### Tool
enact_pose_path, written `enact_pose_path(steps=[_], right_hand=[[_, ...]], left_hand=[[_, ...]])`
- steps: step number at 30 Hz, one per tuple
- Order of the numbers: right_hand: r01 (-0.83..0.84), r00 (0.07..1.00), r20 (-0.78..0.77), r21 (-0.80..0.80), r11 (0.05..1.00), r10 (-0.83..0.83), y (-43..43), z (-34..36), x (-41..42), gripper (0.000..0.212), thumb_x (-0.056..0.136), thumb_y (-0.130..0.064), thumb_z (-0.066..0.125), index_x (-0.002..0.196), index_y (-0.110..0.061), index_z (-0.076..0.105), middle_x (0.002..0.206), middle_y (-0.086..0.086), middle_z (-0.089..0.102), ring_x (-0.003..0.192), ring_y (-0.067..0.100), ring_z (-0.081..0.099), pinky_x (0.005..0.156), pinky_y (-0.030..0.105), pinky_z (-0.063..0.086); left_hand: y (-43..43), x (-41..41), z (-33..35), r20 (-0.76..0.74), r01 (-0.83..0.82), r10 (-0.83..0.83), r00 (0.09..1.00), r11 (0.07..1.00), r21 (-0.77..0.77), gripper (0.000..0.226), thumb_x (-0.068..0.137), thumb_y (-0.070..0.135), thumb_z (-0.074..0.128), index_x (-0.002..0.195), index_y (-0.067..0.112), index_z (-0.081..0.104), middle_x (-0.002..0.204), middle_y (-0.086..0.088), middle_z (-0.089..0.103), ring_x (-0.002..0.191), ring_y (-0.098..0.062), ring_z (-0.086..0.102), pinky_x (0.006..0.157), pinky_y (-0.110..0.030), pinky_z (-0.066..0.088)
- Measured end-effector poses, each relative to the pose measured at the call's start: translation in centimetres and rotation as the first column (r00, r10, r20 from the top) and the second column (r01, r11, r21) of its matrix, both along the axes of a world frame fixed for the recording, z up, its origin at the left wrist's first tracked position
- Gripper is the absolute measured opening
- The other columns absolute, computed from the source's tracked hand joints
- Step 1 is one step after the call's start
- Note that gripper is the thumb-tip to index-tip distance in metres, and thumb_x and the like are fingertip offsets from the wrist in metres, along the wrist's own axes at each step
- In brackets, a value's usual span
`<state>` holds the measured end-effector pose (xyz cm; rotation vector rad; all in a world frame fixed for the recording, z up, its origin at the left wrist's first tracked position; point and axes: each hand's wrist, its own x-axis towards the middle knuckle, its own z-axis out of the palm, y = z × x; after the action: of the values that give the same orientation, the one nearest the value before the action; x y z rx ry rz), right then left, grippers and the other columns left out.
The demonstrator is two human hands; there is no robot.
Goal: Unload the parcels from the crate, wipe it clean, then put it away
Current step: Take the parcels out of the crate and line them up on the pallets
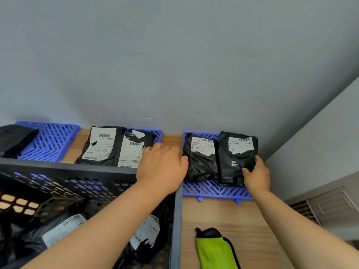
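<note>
Right hand (256, 175) pinches the near corner of a black poly-mailer parcel (238, 152) on the blue grid mat (213, 191), at 2 o'clock from the black crate (77, 167). Left hand (161, 166) is loosely bent and holds nothing. The parcel is likely light, soft and slippery, so grasp its bulk.

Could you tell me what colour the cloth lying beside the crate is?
Lime green with black edging, clearest in the head view.

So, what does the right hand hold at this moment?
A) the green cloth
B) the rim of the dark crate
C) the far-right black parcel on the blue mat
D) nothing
C: the right hand grips the near corner of the far-right black parcel on the blue mat, while the green cloth lies untouched on the wooden top.
</note>
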<state>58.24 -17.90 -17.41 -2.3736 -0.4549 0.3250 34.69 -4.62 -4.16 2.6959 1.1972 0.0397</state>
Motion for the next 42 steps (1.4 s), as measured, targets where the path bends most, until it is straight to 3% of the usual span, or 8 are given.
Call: enact_pose_path(steps=[5, 10, 16, 26, 29, 33, 38, 42], right_hand=[[-0.073, 0.997, 0.017, -0.022, 0.997, 0.073, -0.2, 1.7, -2.0, 0.060, 0.088, -0.016, 0.059, 0.143, -0.022, 0.036, 0.133, 0.015, 0.047, 0.123, 0.032, 0.043, 0.104, 0.048, 0.040], [-0.238, 0.960, 0.152, 0.008, 0.971, 0.235, 0.5, 5.3, -5.8, 0.054, 0.089, -0.011, 0.059, 0.140, -0.017, 0.041, 0.139, 0.004, 0.047, 0.130, 0.023, 0.038, 0.108, 0.043, 0.034], [-0.416, 0.894, 0.239, 0.130, 0.900, 0.379, 1.9, 10.9, -11.6, 0.049, 0.089, -0.010, 0.058, 0.136, -0.020, 0.045, 0.134, -0.005, 0.049, 0.126, 0.012, 0.042, 0.106, 0.036, 0.037], [-0.682, 0.697, 0.445, 0.169, 0.711, 0.563, 4.0, 16.7, -22.5, 0.038, 0.086, -0.005, 0.058, 0.121, -0.020, 0.057, 0.110, -0.016, 0.051, 0.108, 0.000, 0.045, 0.090, 0.007, 0.035], [-0.751, 0.608, 0.473, 0.083, 0.656, 0.637, 4.3, 16.4, -25.7, 0.029, 0.085, -0.009, 0.059, 0.113, -0.019, 0.061, 0.106, -0.010, 0.056, 0.101, 0.003, 0.049, 0.082, 0.011, 0.040], [-0.760, 0.543, 0.324, -0.202, 0.618, 0.775, 4.7, 14.6, -28.5, 0.022, 0.091, -0.021, 0.053, 0.113, -0.020, 0.057, 0.108, -0.007, 0.053, 0.101, 0.009, 0.047, 0.080, 0.022, 0.040], [-0.609, 0.591, 0.095, -0.599, 0.520, 0.801, 5.0, 12.3, -30.0, 0.049, 0.092, -0.028, 0.052, 0.135, -0.008, 0.037, 0.135, 0.012, 0.039, 0.119, 0.031, 0.043, 0.094, 0.036, 0.041], [-0.531, 0.661, -0.006, -0.711, 0.461, 0.751, 5.2, 11.4, -30.3, 0.052, 0.091, -0.030, 0.056, 0.132, -0.008, 0.033, 0.134, 0.016, 0.037, 0.115, 0.034, 0.045, 0.090, 0.040, 0.043]], left_hand=[[-0.1, -0.2, -0.1, 0.047, -0.006, 0.006, 0.999, 1.000, -0.008, 0.039, 0.096, 0.039, 0.028, 0.113, 0.023, 0.059, 0.109, 0.003, 0.062, 0.108, -0.018, 0.047, 0.093, -0.033, 0.033], [-0.4, -0.9, 0.3, 0.221, 0.007, 0.007, 0.975, 0.998, -0.065, 0.032, 0.096, 0.035, 0.033, 0.098, 0.025, 0.064, 0.089, 0.005, 0.061, 0.094, -0.016, 0.053, 0.070, -0.031, 0.035], [0.6, -5.1, 2.1, 0.554, 0.140, 0.070, 0.829, 0.934, -0.328, 0.028, 0.097, 0.019, 0.044, 0.116, 0.028, 0.061, 0.109, 0.010, 0.056, 0.109, -0.006, 0.052, 0.094, -0.029, 0.043], [1.0, -18.2, 1.9, 0.538, 0.009, 0.155, 0.829, 0.957, -0.290, 0.026, 0.094, 0.019, 0.048, 0.111, 0.035, 0.060, 0.105, 0.019, 0.057, 0.105, 0.003, 0.046, 0.088, -0.021, 0.037], [0.5, -21.3, 0.9, 0.504, -0.002, 0.173, 0.846, 0.947, -0.321, 0.025, 0.094, 0.020, 0.049, 0.109, 0.038, 0.058, 0.106, 0.018, 0.056, 0.104, 0.006, 0.045, 0.085, -0.017, 0.034], [0.3, -23.7, 0.3, 0.486, 0.013, 0.148, 0.861, 0.950, -0.313, 0.024, 0.095, 0.018, 0.050, 0.112, 0.030, 0.061, 0.107, 0.016, 0.057, 0.109, 0.000, 0.044, 0.085, -0.017, 0.033], [1.0, -25.2, -0.8, 0.490, -0.031, 0.199, 0.849, 0.944, -0.329, 0.026, 0.096, 0.018, 0.047, 0.115, 0.029, 0.060, 0.108, 0.015, 0.058, 0.110, -0.002, 0.046, 0.088, -0.021, 0.037], [1.7, -25.9, -1.8, 0.450, -0.054, 0.209, 0.868, 0.941, -0.333, 0.026, 0.097, 0.020, 0.045, 0.116, 0.029, 0.060, 0.110, 0.012, 0.059, 0.113, -0.004, 0.045, 0.087, -0.023, 0.038]])
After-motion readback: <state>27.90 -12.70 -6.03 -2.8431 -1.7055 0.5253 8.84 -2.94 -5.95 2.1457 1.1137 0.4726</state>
